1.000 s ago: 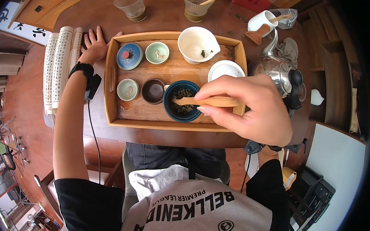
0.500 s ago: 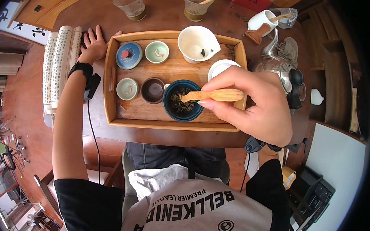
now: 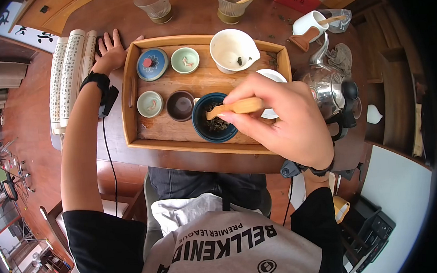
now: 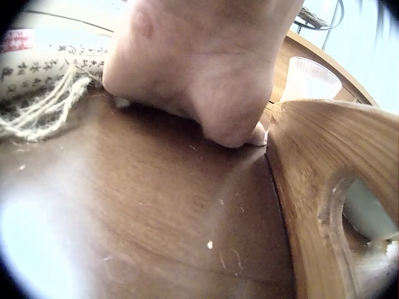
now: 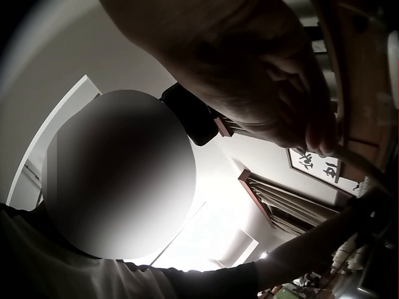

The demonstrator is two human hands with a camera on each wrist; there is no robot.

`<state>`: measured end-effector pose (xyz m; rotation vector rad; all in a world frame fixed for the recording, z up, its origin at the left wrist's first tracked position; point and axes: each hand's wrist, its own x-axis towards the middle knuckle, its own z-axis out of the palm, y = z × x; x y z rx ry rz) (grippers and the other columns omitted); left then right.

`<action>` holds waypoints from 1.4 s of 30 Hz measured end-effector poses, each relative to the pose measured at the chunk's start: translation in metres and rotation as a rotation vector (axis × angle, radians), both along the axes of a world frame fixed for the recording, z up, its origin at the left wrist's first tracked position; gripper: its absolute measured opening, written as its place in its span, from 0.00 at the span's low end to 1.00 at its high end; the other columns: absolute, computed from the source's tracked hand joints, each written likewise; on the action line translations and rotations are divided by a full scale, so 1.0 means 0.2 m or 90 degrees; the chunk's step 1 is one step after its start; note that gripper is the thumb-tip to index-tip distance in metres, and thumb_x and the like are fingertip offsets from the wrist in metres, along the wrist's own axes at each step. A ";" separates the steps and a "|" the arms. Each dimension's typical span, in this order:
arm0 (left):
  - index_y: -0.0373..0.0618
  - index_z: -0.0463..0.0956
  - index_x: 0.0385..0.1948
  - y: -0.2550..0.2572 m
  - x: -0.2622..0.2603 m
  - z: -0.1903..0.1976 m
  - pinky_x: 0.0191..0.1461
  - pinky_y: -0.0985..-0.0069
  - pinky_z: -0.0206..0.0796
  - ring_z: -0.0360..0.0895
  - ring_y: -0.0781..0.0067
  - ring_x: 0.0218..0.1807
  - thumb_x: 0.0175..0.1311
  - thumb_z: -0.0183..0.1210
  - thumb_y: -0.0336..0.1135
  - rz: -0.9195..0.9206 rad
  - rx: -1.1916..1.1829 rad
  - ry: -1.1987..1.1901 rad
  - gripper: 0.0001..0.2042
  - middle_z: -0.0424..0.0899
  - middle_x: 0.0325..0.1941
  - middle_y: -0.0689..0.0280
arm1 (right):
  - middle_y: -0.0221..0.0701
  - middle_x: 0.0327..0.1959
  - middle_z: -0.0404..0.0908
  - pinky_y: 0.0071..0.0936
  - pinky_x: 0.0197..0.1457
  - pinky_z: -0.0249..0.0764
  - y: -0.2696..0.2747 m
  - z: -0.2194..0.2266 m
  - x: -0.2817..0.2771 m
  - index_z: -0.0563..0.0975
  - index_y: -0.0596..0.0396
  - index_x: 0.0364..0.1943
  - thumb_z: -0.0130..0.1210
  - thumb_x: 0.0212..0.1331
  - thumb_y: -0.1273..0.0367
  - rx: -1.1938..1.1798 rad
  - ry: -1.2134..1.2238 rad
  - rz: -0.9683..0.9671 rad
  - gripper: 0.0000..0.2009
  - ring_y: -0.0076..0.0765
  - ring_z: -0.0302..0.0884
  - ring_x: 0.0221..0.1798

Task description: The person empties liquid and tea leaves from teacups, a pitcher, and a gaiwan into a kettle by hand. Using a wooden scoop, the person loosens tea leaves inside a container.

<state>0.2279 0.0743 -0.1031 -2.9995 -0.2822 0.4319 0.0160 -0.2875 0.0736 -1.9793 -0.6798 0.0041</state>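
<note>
My right hand pinches a bamboo tea tool between thumb and fingers. Its narrow curved tip reaches into a dark blue teapot without its lid, among dark wet tea leaves. That pot stands at the front of a wooden tray. In the right wrist view the same hand is dark and seen from below. My left hand rests on the table with fingers spread, between bamboo scrolls and the tray's left end; the left wrist view shows its heel close to the tray wall.
On the tray are a blue lid, pale green cups, a brown cup, a white pitcher and a white dish partly behind my right hand. A metal kettle stands right. Glasses stand behind.
The tool has shifted about in the teapot, its handle now tipped up more steeply. My right hand has moved slightly left. The left hand stays in place.
</note>
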 end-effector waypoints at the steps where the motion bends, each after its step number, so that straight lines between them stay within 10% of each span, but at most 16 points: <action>1: 0.61 0.32 0.76 0.00 0.00 0.00 0.76 0.41 0.26 0.27 0.51 0.81 0.57 0.39 0.79 0.001 -0.005 0.001 0.50 0.30 0.81 0.60 | 0.31 0.20 0.79 0.26 0.25 0.71 0.01 -0.01 0.00 0.74 0.55 0.34 0.64 0.56 0.72 0.002 0.005 -0.009 0.08 0.32 0.79 0.22; 42: 0.64 0.32 0.75 0.03 0.02 -0.02 0.76 0.40 0.31 0.29 0.50 0.81 0.65 0.43 0.66 -0.016 0.030 0.006 0.42 0.30 0.81 0.60 | 0.33 0.25 0.81 0.20 0.30 0.72 -0.05 0.05 -0.01 0.76 0.58 0.35 0.60 0.58 0.76 -0.024 0.021 0.010 0.05 0.25 0.81 0.26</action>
